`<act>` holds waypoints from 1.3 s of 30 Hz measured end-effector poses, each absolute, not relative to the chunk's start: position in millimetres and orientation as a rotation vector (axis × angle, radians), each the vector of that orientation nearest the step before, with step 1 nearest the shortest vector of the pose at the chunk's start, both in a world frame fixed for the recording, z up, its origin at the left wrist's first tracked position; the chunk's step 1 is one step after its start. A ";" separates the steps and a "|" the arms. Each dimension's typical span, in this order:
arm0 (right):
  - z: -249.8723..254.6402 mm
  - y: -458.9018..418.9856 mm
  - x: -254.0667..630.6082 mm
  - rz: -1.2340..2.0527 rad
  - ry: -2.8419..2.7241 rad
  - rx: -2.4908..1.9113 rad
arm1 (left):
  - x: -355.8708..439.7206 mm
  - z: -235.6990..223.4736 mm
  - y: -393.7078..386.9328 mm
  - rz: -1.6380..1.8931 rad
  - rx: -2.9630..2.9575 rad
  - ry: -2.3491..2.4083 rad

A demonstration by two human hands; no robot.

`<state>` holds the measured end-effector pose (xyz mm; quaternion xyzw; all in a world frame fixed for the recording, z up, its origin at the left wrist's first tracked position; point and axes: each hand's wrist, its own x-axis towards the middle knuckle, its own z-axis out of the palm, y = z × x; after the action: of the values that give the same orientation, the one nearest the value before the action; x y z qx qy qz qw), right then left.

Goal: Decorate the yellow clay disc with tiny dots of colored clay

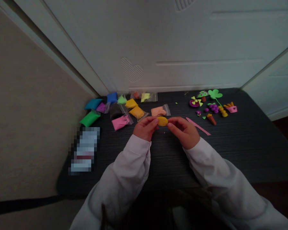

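A flat yellow disc of modelling clay (162,121) is held up between my two hands, above the dark table. My left hand (146,128) pinches its left edge between thumb and fingers. At its right edge, my right hand (184,131) grips with thumb and fingertips. Just behind the disc lies a bag of peach clay (158,111). A thin pink clay strip (198,126) rests on the table to the right of my right hand.
Bags of coloured clay, among them a pink one (120,122) and a green one (90,118), cover the back left. Finished clay figures, including a green clover (215,94) and a pink cup (231,108), stand back right. A blurred-out phone-like object (86,148) lies left. A white panel (144,38) rises behind the table (168,169).
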<state>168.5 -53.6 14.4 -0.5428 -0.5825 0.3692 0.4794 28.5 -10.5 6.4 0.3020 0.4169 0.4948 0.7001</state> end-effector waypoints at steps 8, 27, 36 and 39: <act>16.7 -53.6 169.5 0.865 -1.481 -1.377 | 28.8 9.1 -14.3 1.023 0.671 0.917; 20.6 -54.2 166.4 0.778 -1.566 -1.426 | 27.0 -2.2 -11.1 1.020 0.990 1.064; 22.6 -56.0 165.5 0.698 -1.616 -1.431 | 27.1 -0.1 -12.0 1.044 1.019 1.056; 22.7 -56.1 165.5 0.713 -1.600 -1.428 | 23.9 -5.1 -10.0 1.030 1.012 1.028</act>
<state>165.5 -56.1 22.7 -0.5715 -0.6404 0.2853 0.4265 23.9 -10.0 -5.1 0.4424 0.4494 0.4503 0.6321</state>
